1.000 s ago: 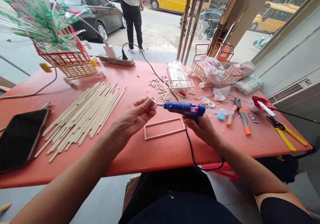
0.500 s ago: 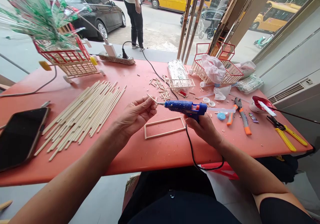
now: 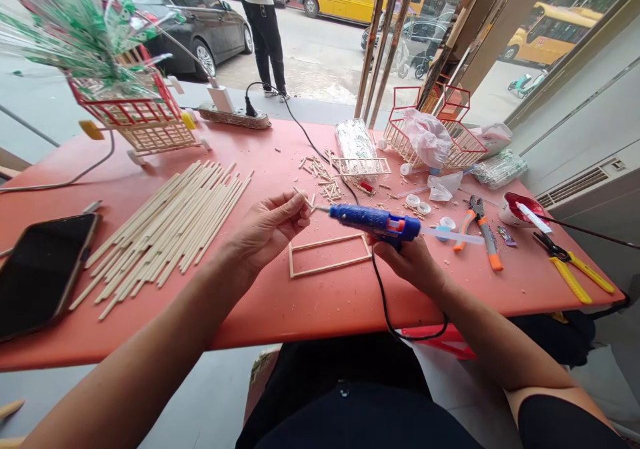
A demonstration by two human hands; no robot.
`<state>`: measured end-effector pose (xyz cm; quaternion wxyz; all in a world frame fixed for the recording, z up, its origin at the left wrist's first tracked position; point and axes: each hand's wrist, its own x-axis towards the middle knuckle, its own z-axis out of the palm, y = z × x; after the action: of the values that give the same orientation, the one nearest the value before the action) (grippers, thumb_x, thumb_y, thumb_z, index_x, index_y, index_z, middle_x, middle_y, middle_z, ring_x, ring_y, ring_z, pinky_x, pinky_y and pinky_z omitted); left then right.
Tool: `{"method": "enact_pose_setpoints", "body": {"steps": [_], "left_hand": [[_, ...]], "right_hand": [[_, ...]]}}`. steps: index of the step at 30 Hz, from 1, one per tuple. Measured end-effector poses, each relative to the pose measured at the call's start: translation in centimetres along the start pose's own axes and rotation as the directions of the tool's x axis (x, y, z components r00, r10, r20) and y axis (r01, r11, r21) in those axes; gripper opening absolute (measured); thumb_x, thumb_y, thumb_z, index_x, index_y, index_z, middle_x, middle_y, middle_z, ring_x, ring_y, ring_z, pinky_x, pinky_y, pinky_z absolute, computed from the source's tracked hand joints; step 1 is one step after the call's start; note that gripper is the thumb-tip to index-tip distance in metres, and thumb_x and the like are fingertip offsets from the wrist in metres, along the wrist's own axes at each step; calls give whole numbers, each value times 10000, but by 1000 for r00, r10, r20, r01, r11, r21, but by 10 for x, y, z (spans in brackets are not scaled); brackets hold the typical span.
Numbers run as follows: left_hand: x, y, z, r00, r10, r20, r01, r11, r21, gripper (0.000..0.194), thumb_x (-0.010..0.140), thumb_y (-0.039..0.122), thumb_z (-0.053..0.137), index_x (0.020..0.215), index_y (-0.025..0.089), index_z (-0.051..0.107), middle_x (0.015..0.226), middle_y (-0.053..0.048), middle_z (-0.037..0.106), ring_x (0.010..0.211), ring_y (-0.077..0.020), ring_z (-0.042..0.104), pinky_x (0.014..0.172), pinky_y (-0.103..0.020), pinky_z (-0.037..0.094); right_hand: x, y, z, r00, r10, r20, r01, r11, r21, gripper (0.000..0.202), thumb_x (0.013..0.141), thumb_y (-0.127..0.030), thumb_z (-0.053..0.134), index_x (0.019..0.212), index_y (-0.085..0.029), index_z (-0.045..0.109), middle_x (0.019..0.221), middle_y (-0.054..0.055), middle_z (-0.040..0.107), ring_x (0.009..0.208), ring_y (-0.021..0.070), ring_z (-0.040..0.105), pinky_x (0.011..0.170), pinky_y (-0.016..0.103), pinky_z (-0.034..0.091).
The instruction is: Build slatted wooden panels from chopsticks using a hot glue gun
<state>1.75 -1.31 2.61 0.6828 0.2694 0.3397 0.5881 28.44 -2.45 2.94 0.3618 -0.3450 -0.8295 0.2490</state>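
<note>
Between thumb and fingers, my left hand (image 3: 280, 219) pinches short wooden sticks (image 3: 304, 195), one end poking up past the fingertips. A blue glue gun (image 3: 373, 219) is in my right hand (image 3: 407, 255), its metal nozzle pointing left, close to the sticks; I cannot tell whether they touch. A clear glue stick (image 3: 453, 235) juts out of the gun's back. Below both hands a rectangular frame of thin wooden sticks (image 3: 330, 257) lies flat on the red table (image 3: 240, 315).
Left of my hand lie many long wooden sticks (image 3: 165, 235) and a phone (image 3: 45, 275). Pliers (image 3: 483, 232) and yellow-handled cutters (image 3: 575, 269) lie at right. Small carts (image 3: 145, 115) stand at the back. The gun's black cord (image 3: 383, 295) loops over the front edge.
The glue gun has shifted slightly right and its body has rolled a little in my right hand. The sticks in my left hand have turned slightly, showing a second piece.
</note>
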Motion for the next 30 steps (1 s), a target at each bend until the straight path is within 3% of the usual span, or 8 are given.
{"method": "enact_pose_setpoints", "body": {"steps": [3, 6, 9, 12, 17, 23, 26, 30], "left_hand": [[-1, 0, 1, 999, -10, -31, 12, 998, 62, 478, 431, 313, 1109, 664, 100, 751, 664, -16, 640, 654, -85, 562, 580, -172, 481], [-3, 2, 2, 998, -24, -53, 29, 994, 108, 498, 409, 326, 1111, 654, 102, 740, 660, -11, 633, 651, -83, 553, 565, -163, 469], [-6, 4, 2, 997, -33, -63, 42, 989, 141, 501, 413, 344, 1108, 644, 107, 732, 648, -11, 626, 646, -84, 548, 557, -160, 464], [-9, 6, 1, 998, -31, -48, 38, 987, 157, 477, 439, 348, 1102, 642, 117, 737, 656, -13, 635, 656, -88, 557, 572, -163, 480], [-11, 4, -1, 998, -22, -55, 32, 983, 182, 474, 458, 350, 1099, 672, 120, 744, 692, -14, 661, 698, -94, 598, 639, -165, 529], [-10, 1, -2, 996, -40, -78, 56, 974, 218, 515, 398, 367, 1109, 685, 134, 751, 701, 2, 665, 679, -85, 613, 658, -161, 551], [-12, 1, 1, 996, -42, -85, 62, 968, 242, 524, 381, 383, 1109, 675, 133, 754, 686, 3, 663, 677, -84, 611, 653, -153, 545], [-18, 3, 7, 993, -45, -107, 73, 957, 282, 560, 309, 405, 1111, 642, 131, 752, 669, 0, 664, 664, -88, 607, 638, -160, 534]], "right_hand": [[2, 0, -8, 989, -32, -145, 9, 987, -160, 261, 1050, -459, 558, 1094, -218, 647, 978, 90, 693, 869, 251, 668, 804, 391, 558], [3, -1, -22, 978, -48, -204, -38, 917, -397, 298, 1052, -420, 567, 1257, -208, 611, 1173, 141, 688, 1067, 298, 671, 948, 444, 564], [-7, 1, -44, 969, 45, -244, -185, 787, -588, 374, 1051, -465, 574, 1293, -185, 629, 1230, 177, 678, 1140, 344, 661, 992, 504, 563], [-32, 7, -72, 919, 166, -359, -381, 612, -693, 451, 1015, -504, 620, 1292, -149, 660, 1246, 214, 665, 1165, 383, 661, 983, 527, 571], [-79, 16, -103, 763, 326, -559, -646, 339, -684, 472, 966, -458, 655, 1331, -158, 663, 1299, 240, 642, 1206, 420, 639, 929, 533, 575], [-98, 21, -97, 576, 511, -638, -798, 184, -573, 460, 954, -422, 645, 1277, -95, 644, 1267, 281, 657, 1265, 450, 608, 1010, 561, 533], [-98, 23, -93, 548, 504, -667, -819, 161, -551, 442, 959, -415, 633, 1251, -83, 639, 1254, 298, 660, 1263, 459, 602, 1019, 567, 520], [-100, 22, -92, 552, 512, -658, -812, 149, -565, 440, 951, -429, 651, 1238, -96, 648, 1264, 297, 647, 1249, 455, 598, 959, 555, 537]]}}
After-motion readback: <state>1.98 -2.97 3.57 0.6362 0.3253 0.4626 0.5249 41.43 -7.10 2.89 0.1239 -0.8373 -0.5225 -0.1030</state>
